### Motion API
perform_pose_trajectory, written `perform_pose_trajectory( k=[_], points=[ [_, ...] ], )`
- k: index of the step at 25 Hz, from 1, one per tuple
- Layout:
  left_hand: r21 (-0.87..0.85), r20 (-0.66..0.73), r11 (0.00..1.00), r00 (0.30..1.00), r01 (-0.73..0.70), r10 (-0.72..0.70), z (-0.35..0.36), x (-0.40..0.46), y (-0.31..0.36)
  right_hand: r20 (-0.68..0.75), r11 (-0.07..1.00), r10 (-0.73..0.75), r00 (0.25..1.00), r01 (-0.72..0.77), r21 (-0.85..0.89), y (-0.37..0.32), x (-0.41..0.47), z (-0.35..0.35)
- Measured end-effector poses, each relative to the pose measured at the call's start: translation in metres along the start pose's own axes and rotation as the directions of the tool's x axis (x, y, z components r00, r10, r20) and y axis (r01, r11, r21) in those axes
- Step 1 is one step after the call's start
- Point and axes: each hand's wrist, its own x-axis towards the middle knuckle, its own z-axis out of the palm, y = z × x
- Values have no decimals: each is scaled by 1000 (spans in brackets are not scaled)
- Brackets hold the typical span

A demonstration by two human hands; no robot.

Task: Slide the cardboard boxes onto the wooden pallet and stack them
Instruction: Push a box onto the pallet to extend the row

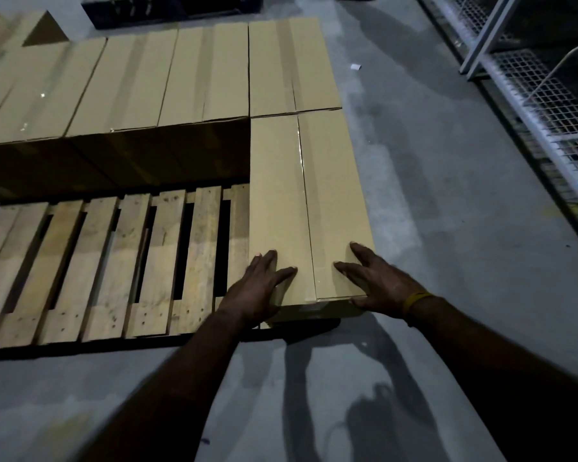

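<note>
A long taped cardboard box point(301, 195) lies lengthwise on the right end of the wooden pallet point(97, 268). My left hand point(257, 291) rests flat on the box's near left corner, fingers spread. My right hand point(377, 281) lies flat on its near right corner, a yellow band on the wrist. Neither hand wraps the box. Behind it, several more cardboard boxes point(131, 81) stand side by side across the pallet's far half. The pallet's near left slats are bare.
Grey concrete floor point(431, 211) runs to the right of the pallet and in front of it. A white wire-mesh rack point(541, 105) lines the right side. A dark pallet point(171, 8) sits at the far top. Another box point(30, 28) stands at top left.
</note>
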Motion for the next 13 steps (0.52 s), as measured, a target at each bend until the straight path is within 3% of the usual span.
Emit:
perform_pose_trajectory(
  k=[8,13],
  points=[
    [34,33,997,997,65,-66,-4,-5,5,0,997,65,998,-65,-38,-20,-2,-7],
    [-24,-12,992,992,124,-124,-30,-33,10,-100,988,150,984,-147,40,-94,1,-17]
  ],
)
